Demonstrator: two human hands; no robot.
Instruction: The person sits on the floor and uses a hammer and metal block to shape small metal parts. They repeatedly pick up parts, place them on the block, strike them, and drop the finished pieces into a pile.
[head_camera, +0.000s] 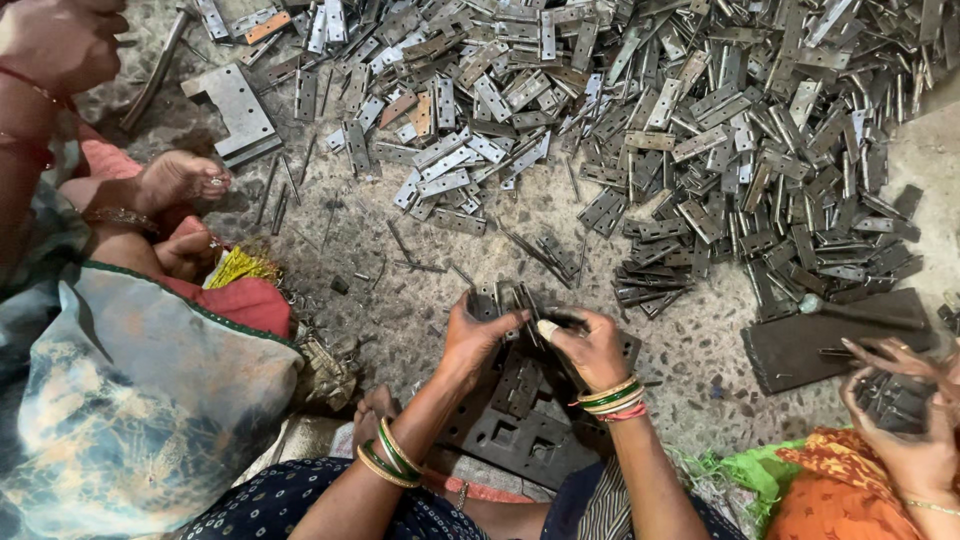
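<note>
Hands on hinge, hinge heap beyond

hinge | grey metal, leaves open | upright | above dark block

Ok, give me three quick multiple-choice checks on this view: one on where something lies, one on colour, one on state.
1. Where does the big heap of hinges lie?
A. on the floor ahead of the hands
B. in a basket
C. on a shelf

2. What colour are the bangles on the right wrist?
A. all black
B. gold, green and pink
C. all white

3. What are the left hand and right hand doing?
A. resting open on the lap
B. both holding one hinge
C. holding a hammer

Answers: 1 A, the heap spreads over the speckled floor. 2 B, those bands show. 3 B, both hands' fingers close on it.
</note>
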